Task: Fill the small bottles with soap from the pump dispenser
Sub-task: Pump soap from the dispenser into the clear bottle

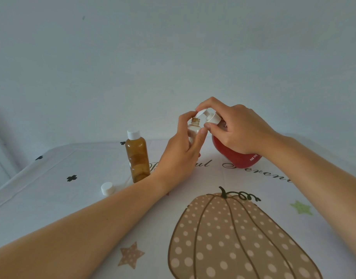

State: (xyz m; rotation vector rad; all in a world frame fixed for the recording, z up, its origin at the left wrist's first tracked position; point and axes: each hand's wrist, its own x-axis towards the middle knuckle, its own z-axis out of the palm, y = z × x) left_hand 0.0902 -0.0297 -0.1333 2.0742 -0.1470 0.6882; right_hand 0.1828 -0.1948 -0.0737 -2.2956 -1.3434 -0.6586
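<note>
My left hand (183, 152) grips a small clear bottle (193, 128) with its cap off, held up so its threaded neck sits right under the white pump nozzle (200, 113). The red pump dispenser (235, 156) stands on the table behind it. My right hand (235, 127) lies over the pump head, fingers curled round it and its white collar (213, 118). A capped amber bottle (137, 157) stands upright to the left. A loose white cap (107, 188) lies on the cloth near my left forearm.
The table (52, 198) wears a white cloth printed with a large dotted pumpkin (233, 238), stars and script lettering. A pale wall rises behind the table's far edge. The cloth's left edge falls away at the left side.
</note>
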